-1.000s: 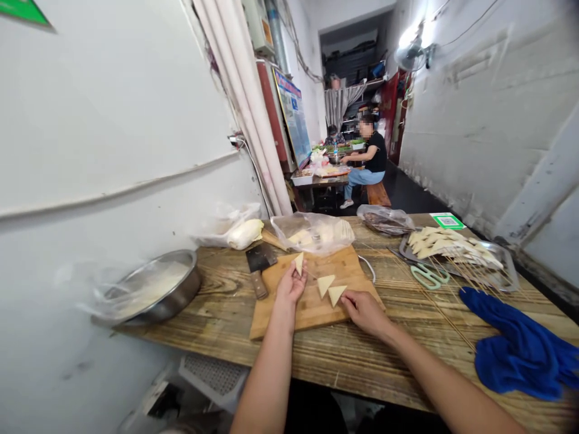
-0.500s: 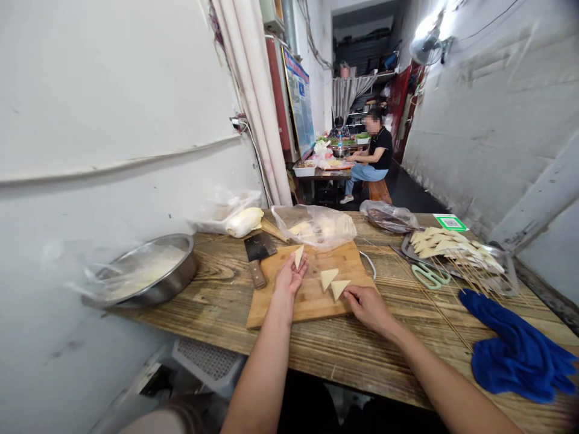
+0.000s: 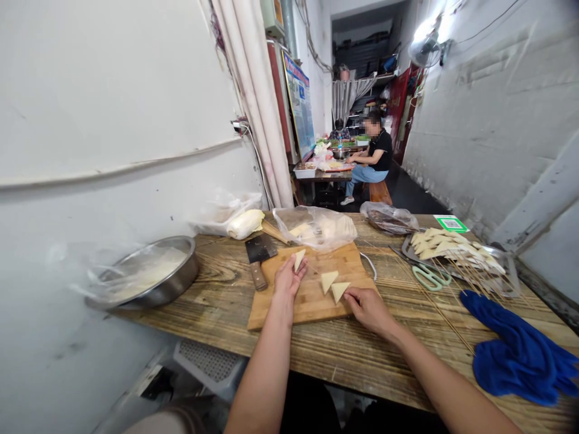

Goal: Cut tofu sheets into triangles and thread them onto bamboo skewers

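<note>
Grip: your left hand (image 3: 288, 279) holds a pale triangle (image 3: 299, 259) over the board (image 3: 266, 306); your right hand (image 3: 368, 308) meets the near triangle (image 3: 339, 292), hold unclear.
Board: bare near-left corner.
Cut off: blue cloth (image 3: 513, 355).

Smooth matt triangular slices (image 3: 340, 292), wooden board (image 3: 312, 307), rough-grained wooden table (image 3: 335, 355), shiny metal basin (image 3: 183, 277), glossy plastic bag (image 3: 312, 218), matt cloth (image 3: 515, 364)

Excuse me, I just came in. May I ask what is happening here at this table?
Someone is working over a wooden cutting board. The left hand holds a pale triangular piece; the right hand is at the nearer of two more triangles, its exact grip hard to see. A cleaver lies by the board's left edge. Farther right is a pile of similar triangles with thin sticks reaching out. Another person sits in the background.
</note>
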Motion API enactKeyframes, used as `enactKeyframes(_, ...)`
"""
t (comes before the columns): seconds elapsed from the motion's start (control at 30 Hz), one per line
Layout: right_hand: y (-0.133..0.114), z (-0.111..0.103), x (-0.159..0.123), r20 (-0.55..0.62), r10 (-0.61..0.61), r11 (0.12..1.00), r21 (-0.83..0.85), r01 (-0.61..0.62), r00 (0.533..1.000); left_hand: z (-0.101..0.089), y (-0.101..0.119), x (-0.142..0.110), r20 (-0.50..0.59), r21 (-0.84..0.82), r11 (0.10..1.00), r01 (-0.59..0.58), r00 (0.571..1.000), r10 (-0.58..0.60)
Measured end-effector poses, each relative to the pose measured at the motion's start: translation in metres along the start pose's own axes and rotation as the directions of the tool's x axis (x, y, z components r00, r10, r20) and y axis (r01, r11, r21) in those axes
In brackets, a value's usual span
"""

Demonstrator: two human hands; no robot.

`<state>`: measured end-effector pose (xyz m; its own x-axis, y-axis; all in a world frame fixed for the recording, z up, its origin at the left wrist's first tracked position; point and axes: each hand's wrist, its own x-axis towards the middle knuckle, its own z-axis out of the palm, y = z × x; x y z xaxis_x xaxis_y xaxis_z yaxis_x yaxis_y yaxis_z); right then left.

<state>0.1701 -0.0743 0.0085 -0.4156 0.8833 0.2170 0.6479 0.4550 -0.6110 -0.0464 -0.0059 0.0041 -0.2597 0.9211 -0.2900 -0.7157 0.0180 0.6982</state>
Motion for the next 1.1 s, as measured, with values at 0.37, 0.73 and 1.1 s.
enactKeyframes(0.37,0.0004,0.0014,0.0,0.01,-0.004,1.0,-0.009,0.004,1.0,-0.0017,-0.0015,-0.0004,0.019,0.026,1.0,-0.013,1.0,0.012)
enactKeyframes(0.73,0.0009,0.0014,-0.0004,0.02,0.012,0.999,-0.032,-0.011,1.0,-0.0012,-0.0054,-0.0027,0.08,0.159,0.984,-0.076,0.995,0.064)
enactKeyframes(1.1,0.0006,0.0048,0.001,-0.005,0.001,0.999,-0.042,-0.001,1.0,-0.0038,-0.0084,-0.0018,0.164,0.192,0.981,-0.032,0.986,0.0)
